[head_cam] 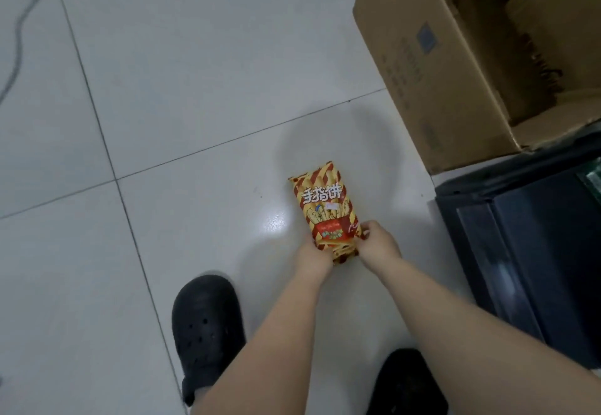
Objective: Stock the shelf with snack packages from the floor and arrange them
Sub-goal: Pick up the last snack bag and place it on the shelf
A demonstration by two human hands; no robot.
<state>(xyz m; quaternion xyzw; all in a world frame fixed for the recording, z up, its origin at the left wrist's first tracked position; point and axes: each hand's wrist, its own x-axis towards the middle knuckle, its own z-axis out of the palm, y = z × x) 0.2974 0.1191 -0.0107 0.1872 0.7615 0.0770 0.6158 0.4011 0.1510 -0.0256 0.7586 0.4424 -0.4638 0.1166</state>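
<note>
glossy oblong snack packet [325,206] | left hand [313,260]; right hand [380,245]: both pinching its near end | smooth tiled floor [195,89]

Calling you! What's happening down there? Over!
Both hands, left and right, gripping snack bag on floor. Cardboard box beside it, not blocking.

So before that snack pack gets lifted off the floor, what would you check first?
1. Left hand grips the red-and-yellow striped snack package: ok.
2. Right hand pinches the package's right edge: ok.
3. Package intact: cannot tell.
4. White tiled floor around it free of obstacles: ok.
5. Open brown cardboard box stands apart from the package: ok.
6. Shelf space ready: cannot tell, only a dark unit shows.
</note>
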